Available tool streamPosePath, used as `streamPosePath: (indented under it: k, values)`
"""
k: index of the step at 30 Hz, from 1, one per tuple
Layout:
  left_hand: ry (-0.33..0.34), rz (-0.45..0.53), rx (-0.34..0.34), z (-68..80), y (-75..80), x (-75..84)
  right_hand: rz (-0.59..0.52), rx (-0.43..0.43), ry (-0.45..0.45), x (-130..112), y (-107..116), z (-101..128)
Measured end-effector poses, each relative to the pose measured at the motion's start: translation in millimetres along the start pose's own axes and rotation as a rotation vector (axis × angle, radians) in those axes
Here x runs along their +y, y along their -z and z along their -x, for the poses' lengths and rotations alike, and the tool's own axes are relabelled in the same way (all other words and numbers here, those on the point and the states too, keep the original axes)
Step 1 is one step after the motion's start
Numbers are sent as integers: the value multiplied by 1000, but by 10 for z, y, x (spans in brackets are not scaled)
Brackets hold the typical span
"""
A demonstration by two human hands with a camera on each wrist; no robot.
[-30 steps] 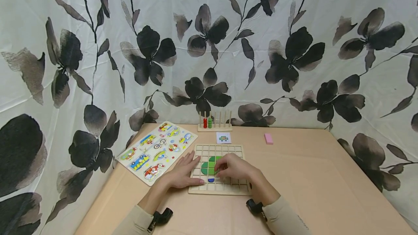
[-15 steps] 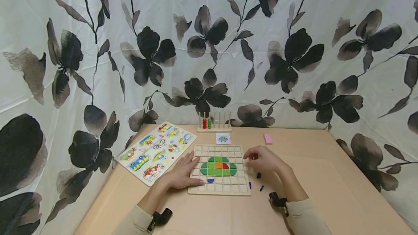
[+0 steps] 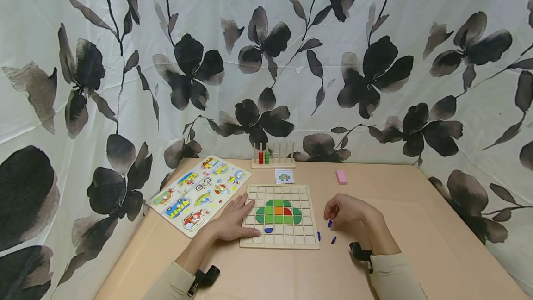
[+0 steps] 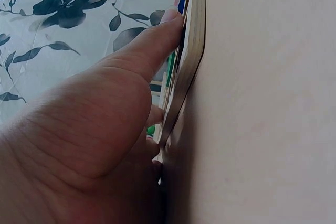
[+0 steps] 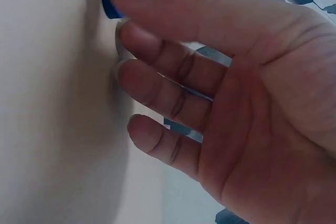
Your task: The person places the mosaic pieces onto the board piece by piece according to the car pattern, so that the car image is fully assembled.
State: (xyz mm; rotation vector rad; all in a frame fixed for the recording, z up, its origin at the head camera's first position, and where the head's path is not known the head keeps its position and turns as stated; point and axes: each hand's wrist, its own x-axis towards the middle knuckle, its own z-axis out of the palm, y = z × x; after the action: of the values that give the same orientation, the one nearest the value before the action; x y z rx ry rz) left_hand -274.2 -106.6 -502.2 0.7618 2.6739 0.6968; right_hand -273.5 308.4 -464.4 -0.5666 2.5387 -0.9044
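— Where are your hands right now?

— My right hand (image 3: 347,211) hovers over the bench (image 3: 408,226) just off the right edge of the grid board (image 3: 280,242). Its fingers (image 5: 157,74) are lightly bent and close together, tips down on a small blue piece (image 3: 330,223). I cannot tell whether I am pinching it or only touching it; the wrist view shows the blue piece (image 5: 107,1) at my fingertip and no more.

— And the other one?

— My left hand (image 3: 233,219) lies flat and spread on the board's left edge, thumb (image 4: 157,38) along the rim, pressing down. It holds nothing.

— Which way do the loose pieces lie from the right hand?

— The one at my fingertips sits at about 7 o'clock from the hand's middle. A second blue piece (image 3: 333,240) lies further toward me along the same line, its long axis slanting from 1 to 7 o'clock. A third blue piece (image 3: 319,236) stands just beside the board's right rim, at 8 o'clock. The right hand is far nearer to all three.

— And on the board?

— A green shape (image 3: 278,213) with an orange square and a red piece at its centre fills the middle, and a blue half-round (image 3: 269,230) sits below it. At 12 o'clock from the board lies a pattern card (image 3: 284,177), with a bead rack (image 3: 273,156) behind it, a pink block (image 3: 341,177) at 1 o'clock, and a vehicle puzzle (image 3: 200,192) at 10 o'clock.
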Motion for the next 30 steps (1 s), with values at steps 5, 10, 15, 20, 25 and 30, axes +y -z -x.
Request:
streamPosePath:
  k: [5, 10, 15, 20, 25, 30]
  values:
    - [-3, -3, 0, -2, 1, 1, 12, 7, -68, -18, -38, 9]
    - [-3, -3, -2, 0, 4, 3, 41, 22, -73, -18, -42, -10]
    - [-10, -5, -1, -5, -8, -7, 65, 1, -66, -11, -55, -46]
    - [-14, -5, 1, -7, -13, -8, 75, 6, -62, -26, -86, -82]
    - [-14, -3, 3, -5, -2, 6, 72, 3, -62, -49, -101, -99]
    - [-10, 1, 2, -9, -5, 3, 60, -15, -39, -62, -103, -96]
